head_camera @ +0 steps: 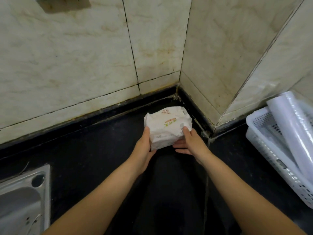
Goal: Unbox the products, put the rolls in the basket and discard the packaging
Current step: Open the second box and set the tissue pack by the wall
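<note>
A white wrapped package (pixel 167 127) carries orange and green print too blurred to read; its wrapper is crumpled. Both hands, left (pixel 144 150) and right (pixel 191 143), clasp its sides over the black surface (pixel 84 150), left of the white basket (pixel 271 150) holding rolls (pixel 294 126).

- We have the package (pixel 166 127) toward the back of the counter (pixel 84 150), near the corner where the two walls meet.
- Our left hand (pixel 144 150) is against the package's left side, and our right hand (pixel 189 143) is against its right side, fingers reaching under its near edge.
- To our right, the basket (pixel 264 150) sits on the counter, well apart from the package.
- Rolls (pixel 291 126) lie in the basket, leaning toward the wall behind it.
- To our left, the sink (pixel 22 197) is set into the counter at its near corner.
</note>
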The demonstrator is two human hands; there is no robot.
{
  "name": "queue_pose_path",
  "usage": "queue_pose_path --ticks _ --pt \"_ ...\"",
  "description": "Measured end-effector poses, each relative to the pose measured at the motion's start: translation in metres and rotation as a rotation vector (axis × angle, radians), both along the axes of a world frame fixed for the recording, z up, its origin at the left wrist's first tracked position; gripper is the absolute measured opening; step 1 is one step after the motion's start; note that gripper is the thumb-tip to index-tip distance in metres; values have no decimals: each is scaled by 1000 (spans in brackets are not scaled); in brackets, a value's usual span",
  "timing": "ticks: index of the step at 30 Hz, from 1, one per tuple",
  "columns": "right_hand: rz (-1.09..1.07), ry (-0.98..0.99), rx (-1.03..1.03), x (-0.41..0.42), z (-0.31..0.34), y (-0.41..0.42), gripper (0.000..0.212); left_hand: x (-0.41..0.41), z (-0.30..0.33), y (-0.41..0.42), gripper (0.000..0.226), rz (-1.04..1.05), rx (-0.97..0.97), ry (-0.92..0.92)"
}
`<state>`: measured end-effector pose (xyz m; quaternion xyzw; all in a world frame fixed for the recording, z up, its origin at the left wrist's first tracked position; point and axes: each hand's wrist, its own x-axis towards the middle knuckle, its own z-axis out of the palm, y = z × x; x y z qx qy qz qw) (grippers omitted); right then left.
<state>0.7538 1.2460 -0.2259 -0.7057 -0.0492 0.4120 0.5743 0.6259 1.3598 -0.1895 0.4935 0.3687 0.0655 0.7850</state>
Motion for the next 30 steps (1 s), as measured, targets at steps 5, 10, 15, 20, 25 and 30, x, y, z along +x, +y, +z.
queue_pose_path --ticks 5,10,15,20,25,30 --pt "59 -41 -18 84 4 61 49 70 5 36 41 73 15 -1" --pt "79 -15 -21 120 4 91 52 98 -2 55 43 120 24 -32" --pt "33 14 4 97 7 71 62 79 -10 55 63 92 20 35" --pt "227 -91 -74 44 28 -2 38 47 0 23 64 -67 115 53" --pt "63 -363 -54 32 75 -118 21 51 22 -47 53 -201 215 -43" --pt "-238 -681 -489 49 75 -226 33 72 39 -140 39 -460 326 -150"
